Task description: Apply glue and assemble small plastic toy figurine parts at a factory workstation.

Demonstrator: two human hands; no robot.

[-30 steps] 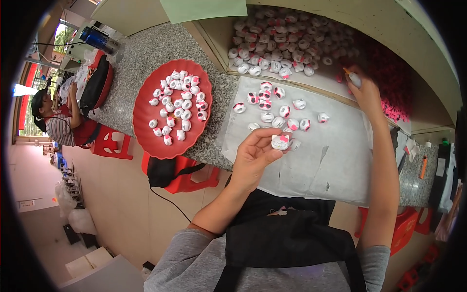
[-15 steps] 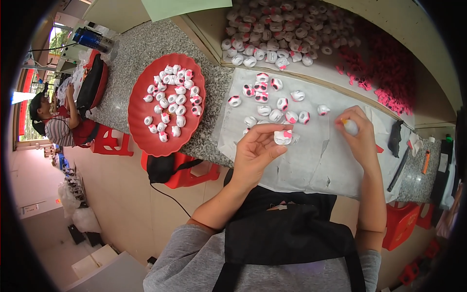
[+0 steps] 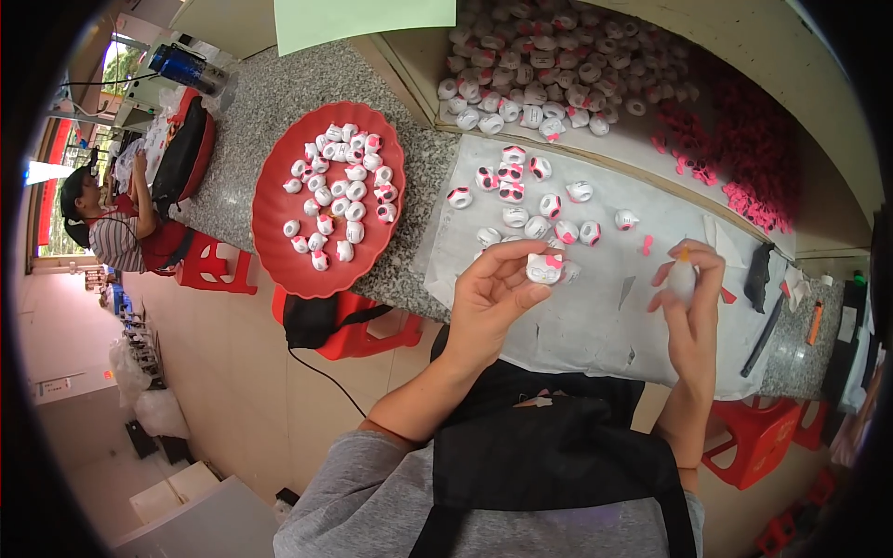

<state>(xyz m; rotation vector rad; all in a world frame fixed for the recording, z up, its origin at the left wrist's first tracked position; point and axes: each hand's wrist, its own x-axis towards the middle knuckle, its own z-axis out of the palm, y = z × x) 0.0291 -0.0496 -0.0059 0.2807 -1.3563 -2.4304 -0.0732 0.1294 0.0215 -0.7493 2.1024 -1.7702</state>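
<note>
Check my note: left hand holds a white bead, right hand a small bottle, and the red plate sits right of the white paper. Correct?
No: in the head view, the red plate sits left of the white paper. The left hand holds a white bead, the right hand a small bottle.

The left hand covers the rear of the white figure at its fingertips, whose face print is too small to make out. Right of centre, the right hand is blurred, its fingers hiding part of the squeeze bottle. The top edge cuts off the green sheet and the bin's white pieces; upper right, the pink pieces merge into shadow. Far left, what the co-worker handles is too small to tell. The lower edge crops the grey shirt
</note>
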